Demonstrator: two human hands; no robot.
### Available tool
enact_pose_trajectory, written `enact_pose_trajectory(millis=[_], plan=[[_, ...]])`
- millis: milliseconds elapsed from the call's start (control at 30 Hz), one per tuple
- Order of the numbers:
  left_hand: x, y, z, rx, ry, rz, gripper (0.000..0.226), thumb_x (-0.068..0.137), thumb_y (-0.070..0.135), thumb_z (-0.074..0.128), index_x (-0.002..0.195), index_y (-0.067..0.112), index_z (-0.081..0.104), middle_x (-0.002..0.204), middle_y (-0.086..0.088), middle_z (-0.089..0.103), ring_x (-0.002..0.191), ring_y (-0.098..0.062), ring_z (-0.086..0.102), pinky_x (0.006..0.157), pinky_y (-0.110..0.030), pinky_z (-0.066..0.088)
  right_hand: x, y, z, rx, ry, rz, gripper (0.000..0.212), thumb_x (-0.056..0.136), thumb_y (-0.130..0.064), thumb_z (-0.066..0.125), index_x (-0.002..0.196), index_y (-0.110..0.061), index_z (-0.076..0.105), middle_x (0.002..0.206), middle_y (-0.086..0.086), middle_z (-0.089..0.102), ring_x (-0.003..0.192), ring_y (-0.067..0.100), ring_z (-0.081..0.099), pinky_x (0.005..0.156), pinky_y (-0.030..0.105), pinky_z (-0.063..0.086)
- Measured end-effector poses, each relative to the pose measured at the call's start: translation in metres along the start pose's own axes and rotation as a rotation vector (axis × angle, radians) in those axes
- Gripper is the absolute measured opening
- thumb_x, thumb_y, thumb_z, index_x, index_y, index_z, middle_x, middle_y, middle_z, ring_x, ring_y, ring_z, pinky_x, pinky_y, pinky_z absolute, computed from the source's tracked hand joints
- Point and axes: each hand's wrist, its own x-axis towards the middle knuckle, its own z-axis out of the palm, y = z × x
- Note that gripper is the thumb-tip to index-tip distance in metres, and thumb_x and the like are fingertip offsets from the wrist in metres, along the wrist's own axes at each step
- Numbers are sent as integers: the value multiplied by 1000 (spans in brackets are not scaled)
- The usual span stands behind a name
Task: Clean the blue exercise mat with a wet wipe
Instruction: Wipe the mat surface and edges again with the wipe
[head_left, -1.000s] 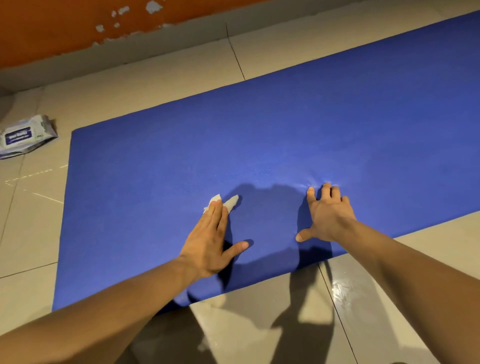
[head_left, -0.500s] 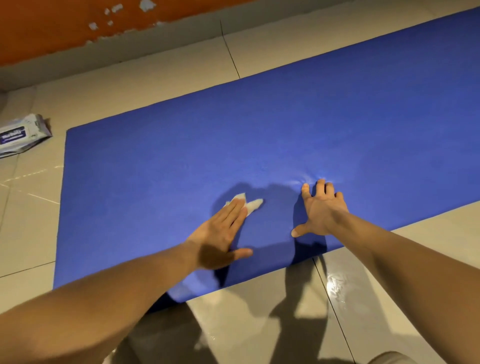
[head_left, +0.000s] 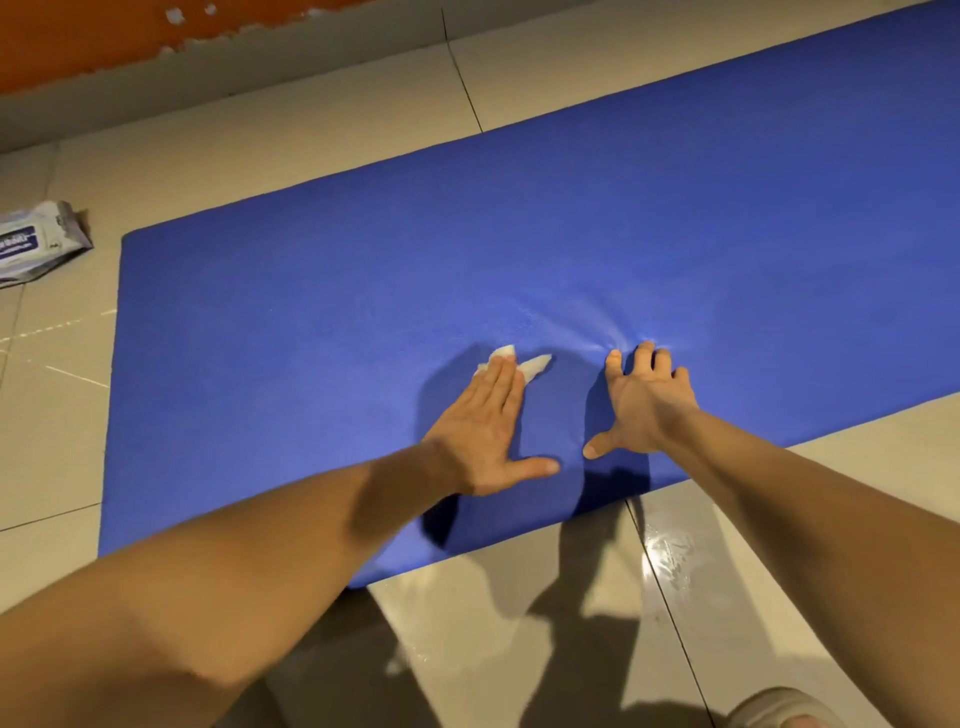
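Mat: uniform deep blue, unprinted, with a paler sheen where it puckers and dark shadow patches toward its near edge; wipe, on the mat toward that near edge: plain white. Floor: pale beige glossy tiles with thin dark grout lines, faint white scratch marks at the left and a bright glare patch at the near right; pack at the floor's left edge: white-grey with a dark blue label panel, lettering too blurred to read. Wall: orange with white chipped spots, above a grey skirting; slipper at the floor's near right corner: beige.
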Motion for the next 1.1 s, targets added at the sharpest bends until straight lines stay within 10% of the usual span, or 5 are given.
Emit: enact_pose_trajectory(millis=[233,433,700,1100], plan=[[-38,3,-18,-30,-25,181,113,91,69,59,161,19,-16,171,5,-11,157,-20,-15,129,-46,5,-4,4,-3,60,-33,-22,148,61,-86,70,160,-9,-9,162,30,-3,149,50,3,117,55,26],[-133,-11,-19,-92,-50,-67,117,87,65,65,154,42,-28,163,25,-26,154,-6,-21,128,-39,2,-2,8,6,80,-15,-26,146,63,-87,66,160,-13,-14,164,28,-10,152,46,-4,119,52,22],[-21,14,-5,-122,-34,43,115,84,78,60,161,34,-14,172,5,-5,156,-13,-18,128,-46,5,4,7,9,72,-16,-30,146,62,-87,67,159,-15,-15,163,28,-9,151,47,-2,118,53,22],[-122,-23,-3,128,-194,127,116,90,74,53,159,21,-25,167,0,-27,155,-19,-21,128,-46,5,1,9,5,125,-78,-33,144,68,-82,69,158,-14,-21,163,28,-19,151,47,-12,120,57,15]])
